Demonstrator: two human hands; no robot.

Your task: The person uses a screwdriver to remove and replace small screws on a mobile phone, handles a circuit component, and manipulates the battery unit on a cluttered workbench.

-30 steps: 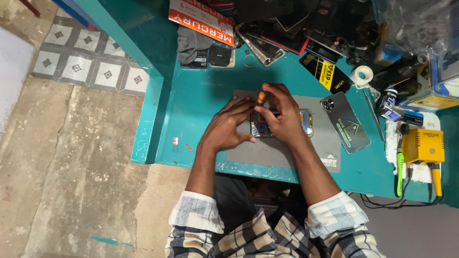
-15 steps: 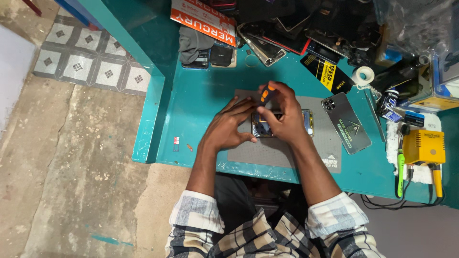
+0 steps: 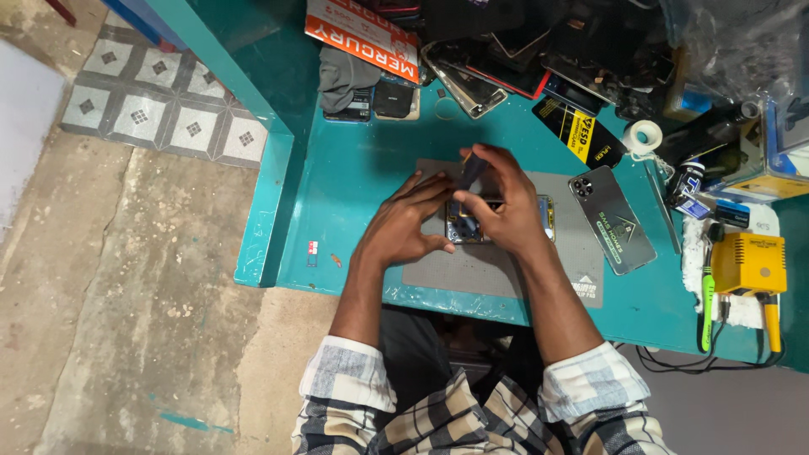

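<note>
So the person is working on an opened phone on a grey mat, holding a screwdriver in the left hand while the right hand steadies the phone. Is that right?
Not quite: the hands are swapped. The head view shows the right hand holding the screwdriver over the opened phone, while the left hand steadies the phone at its edge. The rest holds: the phone lies on the grey mat.

An opened phone (image 3: pixel 465 227) is steadied on the grey mat (image 3: pixel 455 270) by the left hand (image 3: pixel 403 226); a screwdriver (image 3: pixel 472 171) is gripped by the right hand (image 3: pixel 506 206). A phone back cover (image 3: pixel 613 219) lies at three o'clock.
</note>
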